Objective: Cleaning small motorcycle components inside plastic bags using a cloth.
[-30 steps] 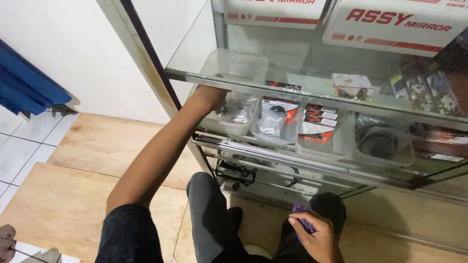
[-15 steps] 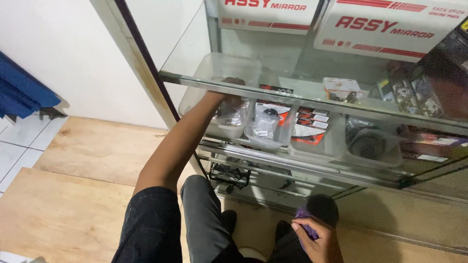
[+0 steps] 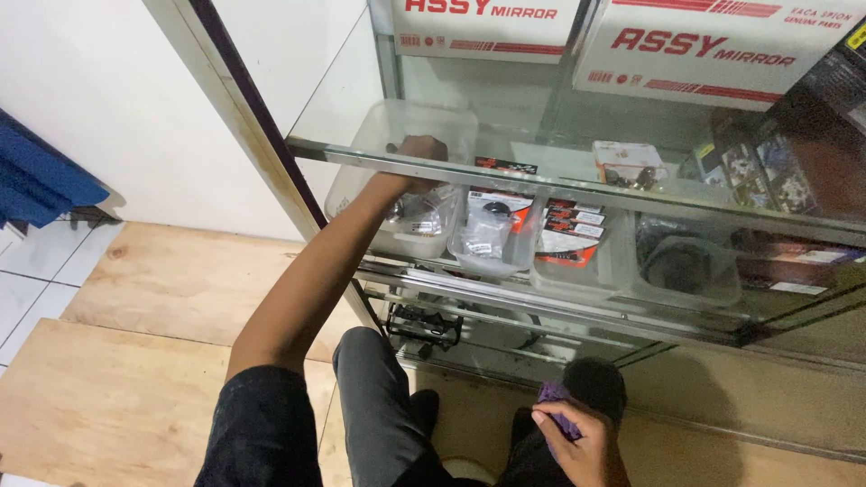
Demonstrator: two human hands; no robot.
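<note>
My left hand [image 3: 420, 155] reaches into the glass cabinet, under the metal-edged glass shelf [image 3: 577, 191]. Its fingers are curled inside a clear plastic tub [image 3: 361, 180] that holds small bagged parts [image 3: 417, 219]. The shelf edge crosses the hand, so what the fingers hold is hidden. My right hand [image 3: 577, 442] is low by my knee, closed around a small purple object [image 3: 552, 397]. I crouch in front of the cabinet in dark trousers.
More clear tubs with packaged parts [image 3: 564, 243] and a dark coiled part [image 3: 678, 266] line the same shelf. Large white boxes [image 3: 713, 45] stand above. Black pedals [image 3: 422, 323] lie on the bottom shelf. Plywood floor [image 3: 135, 379] lies left, with a blue thing [image 3: 41, 185] by the wall.
My left hand has shifted from the bagged parts at the tub's front up toward its back, fingers curling. The view has swung right and closer. My right hand still holds the purple object.
</note>
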